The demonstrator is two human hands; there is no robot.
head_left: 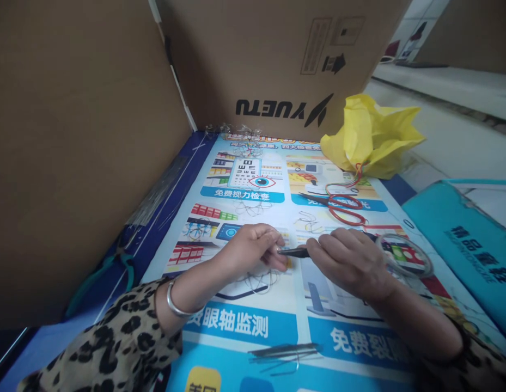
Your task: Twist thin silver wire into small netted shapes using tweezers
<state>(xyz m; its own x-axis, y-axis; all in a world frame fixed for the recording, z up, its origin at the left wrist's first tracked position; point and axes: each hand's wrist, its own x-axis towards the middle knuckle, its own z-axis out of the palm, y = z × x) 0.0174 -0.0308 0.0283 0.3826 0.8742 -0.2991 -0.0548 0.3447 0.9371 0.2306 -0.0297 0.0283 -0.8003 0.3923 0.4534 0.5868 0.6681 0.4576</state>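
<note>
My left hand (258, 246) is closed, its thumb and fingertips pinched on what looks like a thin wire, mostly hidden by the fingers. Wrapped in my right hand (348, 258) are needle-nose pliers; their dark, slim jaws (293, 252) point left and meet my left fingertips. The handles are hidden in the fist. Under my left hand, thin bent wire loops (256, 281) lie on the printed poster sheet (299, 288). Nearer to me is a small bundle of straight dark wires (283, 351). More bent wire pieces (253, 207) lie beyond my hands.
Red-handled scissors (345, 208) lie beyond my right hand, near a yellow bag (369, 133). A clear ring-shaped coil (408, 255) is beside my right wrist. Teal-handled pliers (124, 264) and straight wires (158, 193) lie left. Cardboard (253, 60) walls stand behind and left; a teal box (465, 245) sits right.
</note>
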